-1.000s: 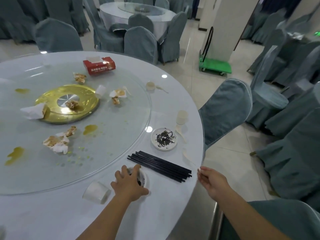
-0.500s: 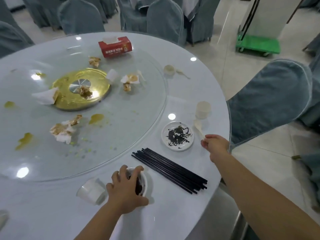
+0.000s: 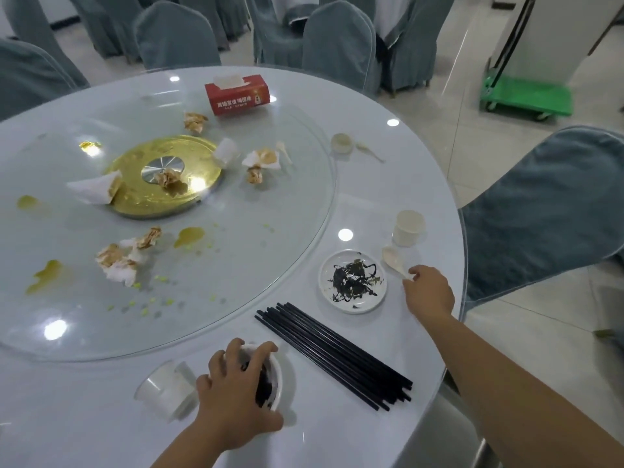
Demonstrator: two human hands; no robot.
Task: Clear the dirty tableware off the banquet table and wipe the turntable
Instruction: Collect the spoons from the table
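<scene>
My left hand (image 3: 233,390) grips a small white bowl (image 3: 273,376) of dark leftovers near the table's front edge. My right hand (image 3: 429,293) pinches the handle of a pale spoon (image 3: 391,258) lying right of a white plate (image 3: 353,282) with dark scraps. A bundle of black chopsticks (image 3: 334,354) lies between both hands. A tipped white cup (image 3: 165,391) rests left of the bowl. The glass turntable (image 3: 236,265) carries crumpled napkins (image 3: 118,261), yellow spills and a gold centre disc (image 3: 165,175).
An upright cream cup (image 3: 408,228) stands beyond the spoon. Another small cup (image 3: 341,142) with a spoon sits farther back. A red tissue box (image 3: 238,94) is on the turntable's far side. Covered chairs (image 3: 547,211) ring the table; a green trolley (image 3: 526,99) stands behind.
My right hand came up from the table's edge to the spoon beside the plate and closed on its handle. My left hand stayed on the bowl. The view tilted down and closer.
</scene>
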